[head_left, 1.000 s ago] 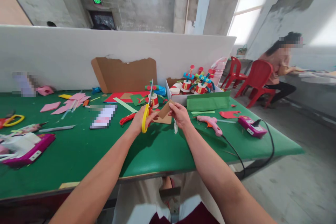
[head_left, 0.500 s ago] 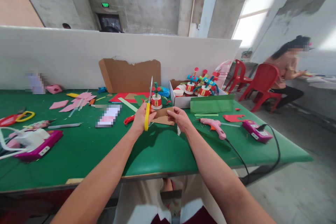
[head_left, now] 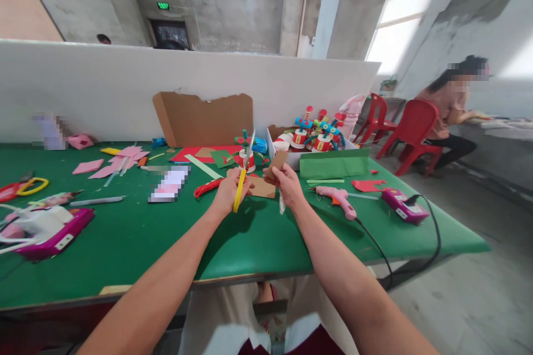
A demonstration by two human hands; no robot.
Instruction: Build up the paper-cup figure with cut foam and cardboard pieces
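Observation:
My left hand (head_left: 226, 195) is closed around yellow-handled scissors (head_left: 239, 191), whose blades point up and away from me. In my right hand (head_left: 291, 186), a small brown cardboard piece (head_left: 277, 161) is pinched between thumb and fingers, raised off the table. A larger cardboard piece (head_left: 265, 189) lies flat between and just beyond the hands. Behind the scissors stands a red paper-cup figure (head_left: 247, 162) with coiled arms, partly hidden. A red-handled tool (head_left: 206, 188) lies left of my left hand.
A pink glue gun (head_left: 339, 198) with its cord lies to the right, near a purple power strip (head_left: 403, 206). Several cup figures (head_left: 322, 141) fill a white box at the back. Pink paper scraps (head_left: 120, 163) and another power strip (head_left: 62, 236) are at left. A person sits at far right.
My right hand has lifted the small cardboard piece up off the larger one. My left hand with the scissors has shifted slightly right, and the view has moved a little.

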